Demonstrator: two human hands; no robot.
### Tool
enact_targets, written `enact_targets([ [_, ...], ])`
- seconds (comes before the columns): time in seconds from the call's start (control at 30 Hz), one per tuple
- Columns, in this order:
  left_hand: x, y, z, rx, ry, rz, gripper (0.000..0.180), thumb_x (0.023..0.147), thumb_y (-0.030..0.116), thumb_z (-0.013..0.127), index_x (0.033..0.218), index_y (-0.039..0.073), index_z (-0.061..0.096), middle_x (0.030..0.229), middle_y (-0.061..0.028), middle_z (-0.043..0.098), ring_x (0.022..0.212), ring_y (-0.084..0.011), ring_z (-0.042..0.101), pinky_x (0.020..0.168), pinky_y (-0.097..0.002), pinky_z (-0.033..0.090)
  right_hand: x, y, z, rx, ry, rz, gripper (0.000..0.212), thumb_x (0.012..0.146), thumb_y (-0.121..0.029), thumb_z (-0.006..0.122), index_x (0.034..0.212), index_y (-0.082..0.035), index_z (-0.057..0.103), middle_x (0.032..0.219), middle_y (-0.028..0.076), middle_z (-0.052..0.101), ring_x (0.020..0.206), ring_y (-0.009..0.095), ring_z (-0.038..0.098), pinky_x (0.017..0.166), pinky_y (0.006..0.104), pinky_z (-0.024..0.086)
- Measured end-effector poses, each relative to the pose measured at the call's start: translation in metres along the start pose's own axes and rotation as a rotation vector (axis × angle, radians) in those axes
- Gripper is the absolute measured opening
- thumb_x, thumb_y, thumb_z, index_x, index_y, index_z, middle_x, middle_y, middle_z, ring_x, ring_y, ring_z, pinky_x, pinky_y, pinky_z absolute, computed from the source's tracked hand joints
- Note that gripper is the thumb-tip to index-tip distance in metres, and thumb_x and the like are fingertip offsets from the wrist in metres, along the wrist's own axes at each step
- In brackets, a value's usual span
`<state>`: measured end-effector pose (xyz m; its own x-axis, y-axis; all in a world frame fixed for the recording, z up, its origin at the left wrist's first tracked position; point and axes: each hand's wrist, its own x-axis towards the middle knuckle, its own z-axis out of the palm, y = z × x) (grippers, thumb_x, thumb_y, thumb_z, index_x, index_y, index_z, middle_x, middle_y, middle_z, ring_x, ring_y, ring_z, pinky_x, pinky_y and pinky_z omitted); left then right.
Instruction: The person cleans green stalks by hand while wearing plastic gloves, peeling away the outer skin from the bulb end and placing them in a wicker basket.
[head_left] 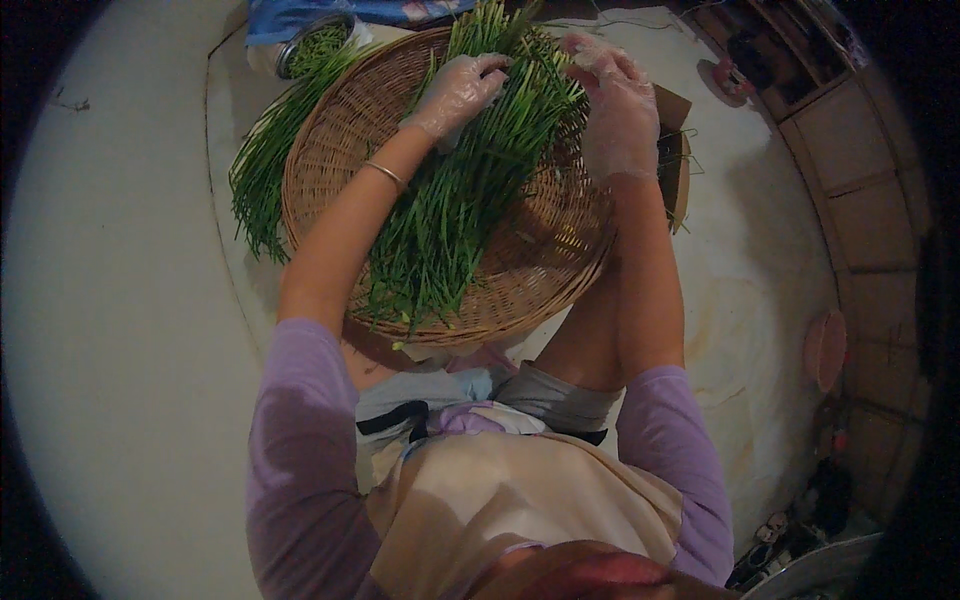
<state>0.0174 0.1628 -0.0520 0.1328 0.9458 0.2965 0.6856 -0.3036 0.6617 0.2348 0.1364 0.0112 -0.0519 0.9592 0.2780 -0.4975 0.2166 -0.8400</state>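
A round wicker basket (pixel 330 130) rests over my thighs, tilted slightly. Across it lies a thick heap of long green chives (pixel 445 225), pale stem ends at the far side and leaf tips toward me. Thin clear plastic gloves cover both hands. My left hand (pixel 458 97) is closed on the upper left of the heap, thumb and fingers pinched round some stems. At the far right of the heap my right hand (pixel 616 115) has its fingers curled in at the pale stem ends; the exact stems between them are partly hidden.
Another bunch of chives (pixel 268 190) lies left of the basket. Behind it stands a metal bowl (pixel 318 45) of short green pieces, by a blue patterned cloth (pixel 385 10). A cardboard box (pixel 675 110) is right of the basket. A pink basin (pixel 826 350) leans by the right wall.
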Motion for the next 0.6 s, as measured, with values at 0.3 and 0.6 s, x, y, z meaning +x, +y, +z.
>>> enact_targets([
  [0.3, -0.001, -0.016, 0.004, -0.425, -0.01, -0.217, 0.034, 0.095, 0.022, 0.057, 0.123, 0.006, 0.063, 0.098, -0.0083, 0.069, 0.075, -0.0149, 0.064, 0.071, -0.0295, 0.054, 0.026, 0.001, -0.062, -0.365, 0.072, -0.304, 0.022, 0.097, -0.017, 0.053, 0.11, -0.002, 0.063, 0.12, 0.013, 0.064, 0.101, 0.024, 0.063, 0.091, 0.0348, 0.049],
  [0.6, 0.02, 0.004, -0.018, 0.165, 0.199, -0.028, 0.034, 0.094, 0.034, 0.055, 0.109, 0.008, 0.071, 0.07, -0.0207, 0.063, 0.069, -0.0297, 0.066, 0.068, -0.0409, 0.052, 0.049, 0.003, -0.185, -1.75, 0.364, -0.466, 0.031, 0.093, -0.031, 0.055, 0.11, -0.009, 0.068, 0.123, 0.013, 0.061, 0.112, 0.035, 0.057, 0.097, 0.0412, 0.044],
])
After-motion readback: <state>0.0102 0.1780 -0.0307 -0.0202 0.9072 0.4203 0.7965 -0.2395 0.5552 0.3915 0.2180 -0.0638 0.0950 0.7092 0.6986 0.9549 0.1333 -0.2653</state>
